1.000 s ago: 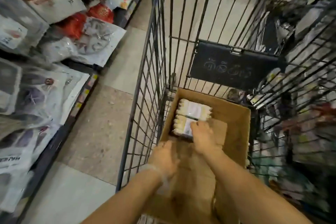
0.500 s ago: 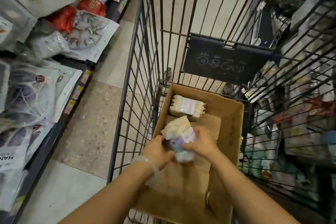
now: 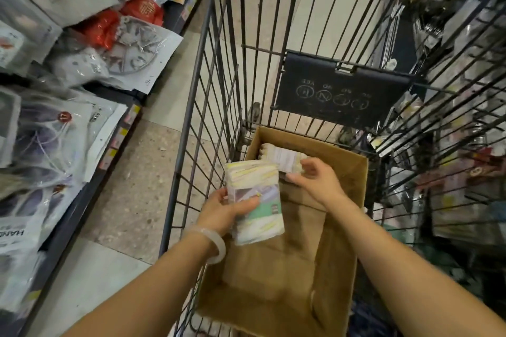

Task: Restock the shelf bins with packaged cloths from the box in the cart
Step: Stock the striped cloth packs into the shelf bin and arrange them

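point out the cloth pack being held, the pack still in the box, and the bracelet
held cloth pack (image 3: 256, 197): head view, middle of its wrapper
pack in the box (image 3: 282, 157): head view, its white label
bracelet (image 3: 212, 241): head view, band on left wrist

a wire cart (image 3: 219, 68) holds an open cardboard box (image 3: 353, 172). the left hand (image 3: 221, 210) grips a pack of cloths (image 3: 254, 200) above the box; the right hand (image 3: 317, 180), fingers loosely curled and holding nothing, hovers beside it over another pack (image 3: 276, 154) at the box's far end. shelves of bagged goods (image 3: 54, 123) stand to the left
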